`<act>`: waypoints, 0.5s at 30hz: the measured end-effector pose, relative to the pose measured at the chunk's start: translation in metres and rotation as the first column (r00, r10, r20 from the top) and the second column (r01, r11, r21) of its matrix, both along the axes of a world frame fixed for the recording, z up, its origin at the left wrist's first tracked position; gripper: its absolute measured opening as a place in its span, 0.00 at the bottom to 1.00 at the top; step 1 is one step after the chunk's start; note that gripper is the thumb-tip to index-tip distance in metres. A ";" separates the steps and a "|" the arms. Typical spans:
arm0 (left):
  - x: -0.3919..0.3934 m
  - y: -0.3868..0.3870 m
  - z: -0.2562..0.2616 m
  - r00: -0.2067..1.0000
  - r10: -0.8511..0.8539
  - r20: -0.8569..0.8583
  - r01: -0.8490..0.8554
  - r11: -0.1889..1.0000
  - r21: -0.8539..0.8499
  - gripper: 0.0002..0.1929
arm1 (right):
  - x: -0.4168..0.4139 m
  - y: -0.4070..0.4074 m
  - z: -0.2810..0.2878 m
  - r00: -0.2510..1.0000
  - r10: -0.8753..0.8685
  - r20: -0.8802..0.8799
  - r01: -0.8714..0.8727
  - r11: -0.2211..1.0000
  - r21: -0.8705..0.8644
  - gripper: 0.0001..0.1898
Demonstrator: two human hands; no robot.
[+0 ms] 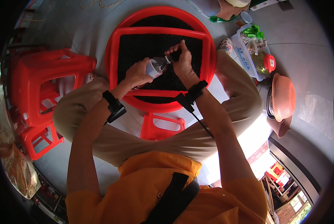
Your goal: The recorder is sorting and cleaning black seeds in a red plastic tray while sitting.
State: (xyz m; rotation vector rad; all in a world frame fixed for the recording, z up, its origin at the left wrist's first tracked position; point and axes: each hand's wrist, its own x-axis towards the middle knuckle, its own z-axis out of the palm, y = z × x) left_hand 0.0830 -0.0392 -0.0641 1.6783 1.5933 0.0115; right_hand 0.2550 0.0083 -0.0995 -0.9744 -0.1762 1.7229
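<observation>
My left hand (pixel 139 72) is wrapped around a clear plastic bottle (pixel 155 67) with a pale label, tilted with its neck up to the right. Cupped at the bottle's mouth is my right hand (pixel 182 60), with a heap of small dark grains (pixel 175 55) in its palm. Both hands are over a red plastic frame (pixel 114 60), whose inside shows a layer of dark grains (pixel 139 44). The frame rests across a round red plastic basin (pixel 167 10), where more dark grains show at the top and bottom.
Red plastic stools (pixel 32 84) stand at the left, and another red stool (pixel 162 130) lies between my legs. On the right are a white plastic basket (pixel 244 58) with a red-lidded jar (pixel 263 63) and bags, and a pink colander (pixel 284 96). My knees flank the basin.
</observation>
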 end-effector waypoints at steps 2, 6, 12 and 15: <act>-0.001 -0.001 -0.003 1.000 0.015 0.023 -0.015 0.999 0.030 0.34 | 0.000 0.000 0.000 1.000 -0.004 0.012 0.004 1.000 -0.010 0.21; -0.002 -0.001 -0.004 1.000 0.014 0.021 -0.015 1.000 0.021 0.34 | -0.002 -0.001 0.002 0.997 0.008 0.076 -0.008 1.000 0.002 0.18; -0.002 -0.001 -0.004 0.999 0.022 0.042 -0.022 1.000 0.018 0.35 | -0.003 -0.002 0.004 0.992 0.041 0.118 -0.047 0.998 0.043 0.14; -0.001 -0.001 -0.002 0.997 0.039 0.064 -0.040 0.999 0.021 0.35 | -0.004 -0.002 0.006 0.994 0.039 0.099 -0.041 0.999 0.022 0.15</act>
